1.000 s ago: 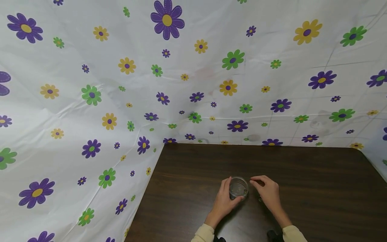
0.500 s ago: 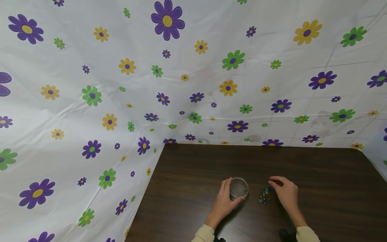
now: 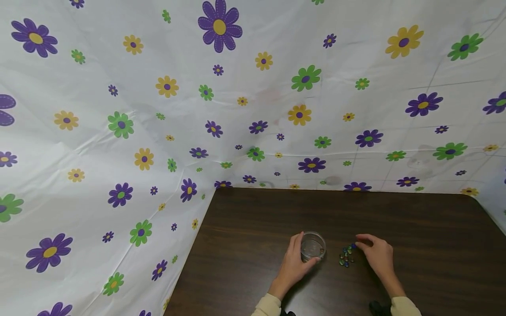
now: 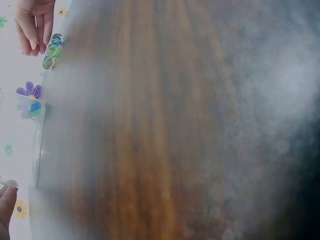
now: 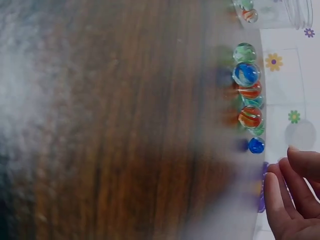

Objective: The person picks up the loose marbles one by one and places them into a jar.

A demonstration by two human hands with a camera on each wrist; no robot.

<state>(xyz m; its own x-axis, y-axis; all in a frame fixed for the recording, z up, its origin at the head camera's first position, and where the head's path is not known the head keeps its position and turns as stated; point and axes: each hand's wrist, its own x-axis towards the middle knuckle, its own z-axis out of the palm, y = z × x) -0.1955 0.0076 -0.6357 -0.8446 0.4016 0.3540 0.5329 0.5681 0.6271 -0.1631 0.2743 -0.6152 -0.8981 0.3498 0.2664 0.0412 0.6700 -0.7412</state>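
Head view first: the left hand (image 3: 290, 265) is grasping a clear jar (image 3: 311, 242), fingers curled round its 9 o'clock side, thumb at 5. A small marble (image 3: 322, 250) shows dimly inside, at the jar's 4 o'clock. Just past 3 o'clock from the jar sits a cluster of marbles (image 3: 346, 256), too small and tight to count here. The right hand (image 3: 378, 256) is at the cluster's 3 o'clock, its fingers loosely bent and released, tips just beside a blue marble (image 3: 353, 246). Both sleeves (image 3: 405, 307) run out of frame at 6 o'clock. A strip of counter (image 3: 435, 245) separates jar and cluster, and more of it stretches to the far edge at 12, where the flowered sheet (image 3: 150, 66) rises.

Over to the left wrist: hazy, blurred counter fills the middle. The jar is cut off at 9 o'clock, a blue shape showing through its wall, in or behind it I can't tell. Only a sliver of left hand appears at 8; three marbles and the cropped right hand sit near 11.

Right wrist now: the jar is clipped at 1 o'clock, marbles line up towards 3, some overlapping. At 4, the right hand is cut off, thumb and fingers parted, just below the blue marble.
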